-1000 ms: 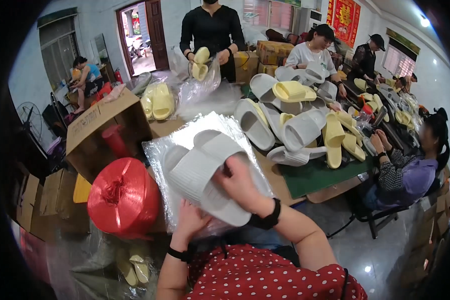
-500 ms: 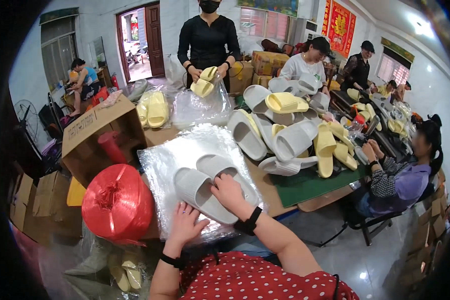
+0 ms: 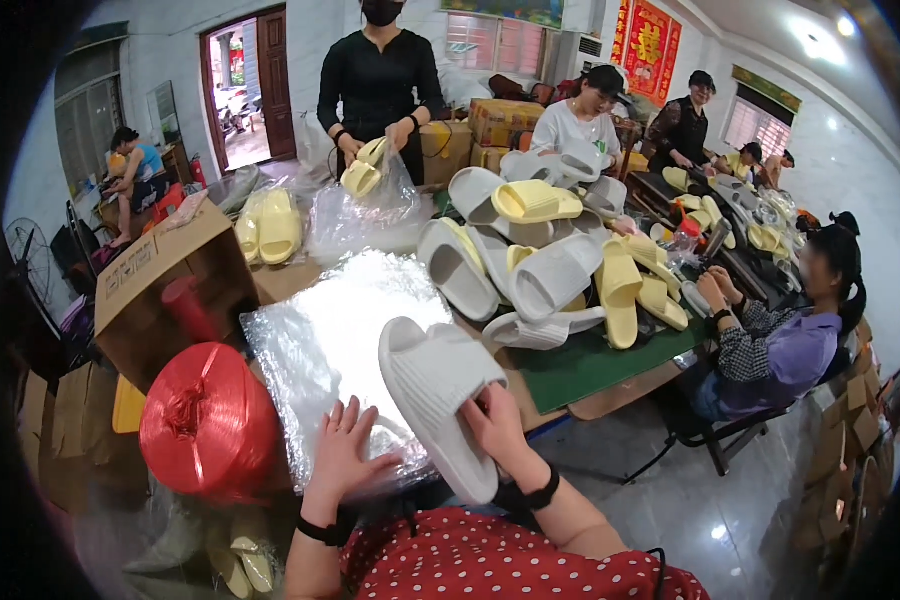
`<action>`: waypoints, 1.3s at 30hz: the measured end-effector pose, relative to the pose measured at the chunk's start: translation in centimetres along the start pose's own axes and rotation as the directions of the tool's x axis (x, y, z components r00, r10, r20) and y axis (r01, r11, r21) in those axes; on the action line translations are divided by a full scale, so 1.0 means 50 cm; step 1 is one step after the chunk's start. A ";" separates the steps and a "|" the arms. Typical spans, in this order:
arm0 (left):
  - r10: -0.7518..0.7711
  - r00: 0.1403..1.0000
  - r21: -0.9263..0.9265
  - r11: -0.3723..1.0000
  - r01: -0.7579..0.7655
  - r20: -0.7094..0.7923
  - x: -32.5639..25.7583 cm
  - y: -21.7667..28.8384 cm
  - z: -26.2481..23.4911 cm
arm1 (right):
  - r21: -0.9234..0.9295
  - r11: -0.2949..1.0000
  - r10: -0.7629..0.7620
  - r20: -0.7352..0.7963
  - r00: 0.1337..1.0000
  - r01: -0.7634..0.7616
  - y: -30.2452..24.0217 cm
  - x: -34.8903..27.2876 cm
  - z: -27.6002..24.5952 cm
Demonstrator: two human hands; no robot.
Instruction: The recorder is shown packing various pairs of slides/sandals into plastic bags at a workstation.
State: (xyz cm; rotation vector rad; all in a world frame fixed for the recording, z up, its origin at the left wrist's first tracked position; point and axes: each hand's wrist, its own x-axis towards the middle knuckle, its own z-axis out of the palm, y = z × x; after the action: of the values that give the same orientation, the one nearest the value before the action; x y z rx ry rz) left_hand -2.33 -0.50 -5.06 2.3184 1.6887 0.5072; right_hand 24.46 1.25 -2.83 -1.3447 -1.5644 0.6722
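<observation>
Head view: a pair of pale grey slide slippers with broad ribbed straps (image 3: 438,385) tilts above the near edge of a stack of clear, glossy plastic bags (image 3: 305,350). The right hand (image 3: 494,418) pinches the pair at the strap's foot opening, fingers partly hidden; the left hand (image 3: 342,450) lies spread, palm down, on the bags. The slippers look light, moulded of springy foam, hardly fragile; strap edge or sole side should give firm hold, while the bags look slippery. The brown surface (image 3: 286,284) also carries a round red twine roll (image 3: 210,420), a brown cardboard box (image 3: 135,275) and a heap of grey and yellow slippers (image 3: 555,280). Co-workers occupy the white-walled room around it.
</observation>
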 end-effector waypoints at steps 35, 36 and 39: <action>0.222 0.975 -0.048 0.974 -0.221 0.019 -0.047 -0.025 -0.014 | 0.170 0.962 -0.238 0.127 0.963 0.215 -0.017 -0.086 0.011; 0.220 0.975 0.016 0.975 -0.221 0.023 -0.049 -0.040 -0.002 | 0.154 0.968 -0.219 0.121 0.968 0.199 -0.018 -0.087 0.010; 0.167 0.985 0.004 0.986 -0.168 0.038 -0.051 -0.030 -0.002 | 0.207 0.972 -0.134 0.104 0.986 0.110 -0.010 -0.090 0.000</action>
State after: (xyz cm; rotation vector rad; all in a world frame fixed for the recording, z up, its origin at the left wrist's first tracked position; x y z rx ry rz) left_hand -4.36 -2.49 -5.91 2.4721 1.4889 0.4855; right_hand 24.10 -3.17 -3.72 -1.0669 -1.6110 0.8212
